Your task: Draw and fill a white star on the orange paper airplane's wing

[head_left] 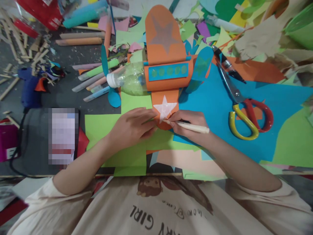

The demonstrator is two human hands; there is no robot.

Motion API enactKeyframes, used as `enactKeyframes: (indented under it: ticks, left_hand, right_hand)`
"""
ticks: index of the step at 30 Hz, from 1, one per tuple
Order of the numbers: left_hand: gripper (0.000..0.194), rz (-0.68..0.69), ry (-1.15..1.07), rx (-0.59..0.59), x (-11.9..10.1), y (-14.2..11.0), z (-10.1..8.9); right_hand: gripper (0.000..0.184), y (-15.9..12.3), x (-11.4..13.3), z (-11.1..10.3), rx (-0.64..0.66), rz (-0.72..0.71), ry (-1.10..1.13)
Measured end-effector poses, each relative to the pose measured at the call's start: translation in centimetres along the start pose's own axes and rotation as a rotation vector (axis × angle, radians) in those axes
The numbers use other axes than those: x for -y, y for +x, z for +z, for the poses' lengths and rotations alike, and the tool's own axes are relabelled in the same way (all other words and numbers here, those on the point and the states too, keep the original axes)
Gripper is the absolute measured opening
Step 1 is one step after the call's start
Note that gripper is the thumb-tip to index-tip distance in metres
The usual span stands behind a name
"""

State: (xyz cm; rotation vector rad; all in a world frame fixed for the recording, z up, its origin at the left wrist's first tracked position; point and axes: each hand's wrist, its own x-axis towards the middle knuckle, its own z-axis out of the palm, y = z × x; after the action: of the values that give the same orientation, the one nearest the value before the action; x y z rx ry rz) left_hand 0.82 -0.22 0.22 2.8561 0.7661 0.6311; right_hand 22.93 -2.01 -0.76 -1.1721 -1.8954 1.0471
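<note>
A toy plane made from a clear plastic bottle [130, 78] and orange paper lies in front of me, nose to the left. Its near orange wing [157, 98] carries a white-coloured star [165, 107]. My left hand [134, 123] holds that wing's left edge, fingers bent close together; the thumb's grip is partly hidden. In my right hand [189, 121] is a white marker pen [195, 126], its tip touching the star's lower part. A grey star [164, 34] marks the far wing. Blue paper propeller blades [114, 98] flank the white cap [111, 80].
Scissors [236, 94] and a black pen [228, 63] lie right on blue paper [210, 98]. A blue glue gun [30, 88] with its cord, wooden sticks [14, 36] and a blurred-out phone [63, 135] are left. Several markers [83, 40] and paper scraps [259, 36] lie behind.
</note>
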Motion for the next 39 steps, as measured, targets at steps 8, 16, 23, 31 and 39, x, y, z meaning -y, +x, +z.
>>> enactKeyframes:
  ticks: [8, 16, 23, 31, 39]
  left_hand:
    - [0.020, -0.021, -0.009, 0.029, 0.07, -0.09, 0.03]
    - [0.020, -0.024, -0.017, 0.017, 0.01, -0.11, 0.06]
    - [0.020, -0.023, -0.012, 0.023, 0.02, -0.14, 0.02]
    - [0.022, -0.035, -0.018, 0.051, 0.05, -0.28, 0.03]
    - [0.022, -0.027, 0.001, 0.045, -0.01, -0.23, -0.05]
  right_hand:
    - [0.014, -0.11, -0.04, -0.08, -0.034, -0.037, -0.004]
    - [0.013, -0.18, -0.17, 0.02, -0.050, 0.003, 0.000]
    - [0.015, -0.14, -0.17, 0.00, -0.068, 0.019, -0.002]
    - [0.015, 0.06, 0.21, -0.01, 0.007, 0.032, 0.014]
    - [0.014, 0.15, 0.48, 0.21, 0.084, -0.003, -0.013]
